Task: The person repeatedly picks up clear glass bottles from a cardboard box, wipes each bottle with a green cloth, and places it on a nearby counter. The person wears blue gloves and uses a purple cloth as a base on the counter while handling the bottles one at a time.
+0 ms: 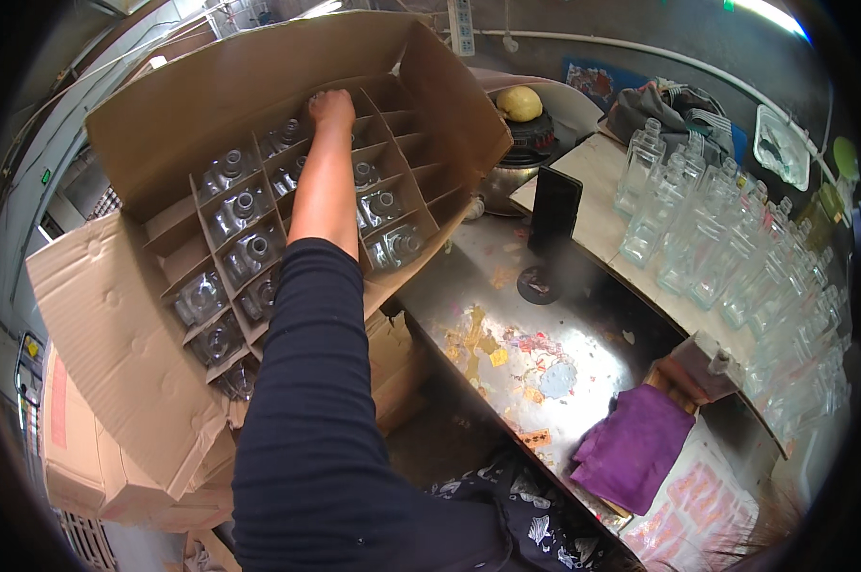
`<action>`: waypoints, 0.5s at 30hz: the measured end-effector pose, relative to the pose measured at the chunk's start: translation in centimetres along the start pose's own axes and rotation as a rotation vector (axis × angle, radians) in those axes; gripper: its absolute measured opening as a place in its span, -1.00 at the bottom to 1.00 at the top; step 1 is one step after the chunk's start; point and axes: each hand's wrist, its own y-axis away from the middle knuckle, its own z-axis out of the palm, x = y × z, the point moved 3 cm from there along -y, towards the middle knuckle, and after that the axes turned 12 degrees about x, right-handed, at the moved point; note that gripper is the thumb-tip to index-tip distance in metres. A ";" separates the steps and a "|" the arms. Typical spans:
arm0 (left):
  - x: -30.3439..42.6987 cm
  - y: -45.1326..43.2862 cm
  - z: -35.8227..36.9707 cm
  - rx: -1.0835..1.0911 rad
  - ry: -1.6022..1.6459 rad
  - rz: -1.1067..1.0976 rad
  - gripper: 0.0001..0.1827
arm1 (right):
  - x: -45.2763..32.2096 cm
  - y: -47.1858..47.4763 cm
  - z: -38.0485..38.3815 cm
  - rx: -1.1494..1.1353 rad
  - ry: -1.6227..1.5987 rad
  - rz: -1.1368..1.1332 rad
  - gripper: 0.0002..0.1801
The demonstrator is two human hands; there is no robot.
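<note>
My left hand (332,107) reaches into the far part of an open cardboard box (259,53), its fingers curled down over a compartment. Whether a bottle neck is in its grasp is hidden. Cardboard dividers (203,222) split the box into cells. Clear glass bottles (243,207) stand neck up in many of them, on both sides of my forearm. Some cells along the right wall and at the left hold no visible bottle. My dark sleeve covers part of the middle rows. My right hand is out of view.
A metal-topped table (473,286) with paper scraps stands to the right, carrying a purple cloth (638,447) and a black phone-like slab (556,211). Many glass bottles (709,250) crowd a raised shelf (602,193). A yellow fruit (519,104) rests on a cooker (520,157). Another carton (80,443) sits lower left.
</note>
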 end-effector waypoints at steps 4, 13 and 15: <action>0.6 -0.7 0.6 -0.022 0.144 0.043 -0.75 | -1.5 3.0 -0.2 -0.053 -0.117 0.133 -0.47; -4.0 0.6 -6.6 0.121 0.378 0.284 -0.77 | -7.4 10.7 4.2 -0.316 -0.406 0.364 -0.50; -3.9 1.5 -11.6 0.297 0.609 0.348 -0.71 | -10.2 13.6 4.7 -0.383 -0.453 0.381 -0.56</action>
